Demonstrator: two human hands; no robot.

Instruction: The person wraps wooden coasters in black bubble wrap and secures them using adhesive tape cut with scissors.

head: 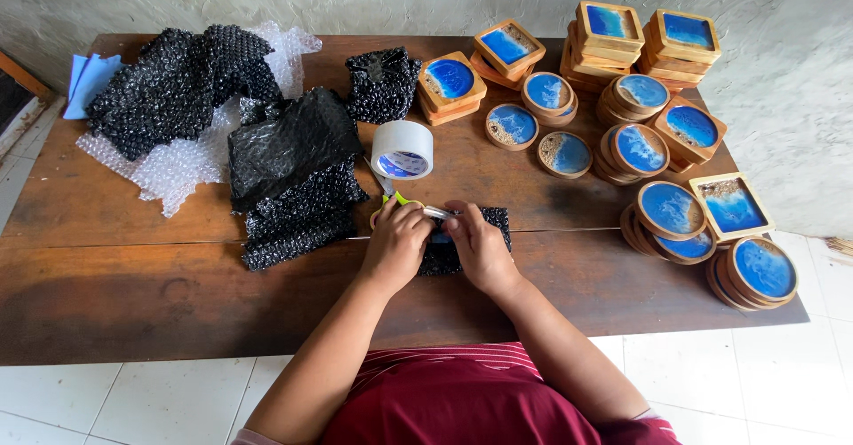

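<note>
Left hand (395, 242) and right hand (480, 248) pinch tape over the black parcel (466, 241); scissors (400, 200) lie touching, so a slip could nick fingers.

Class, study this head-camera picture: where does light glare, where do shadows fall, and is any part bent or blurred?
Head view: soft, even daylight; glare glints off the black bubble wrap and the blue coasters; a soft shadow lies on the table under the left hand and right hand; the wide lens bows the table's edges; everything is sharp, with no motion blur.
</note>
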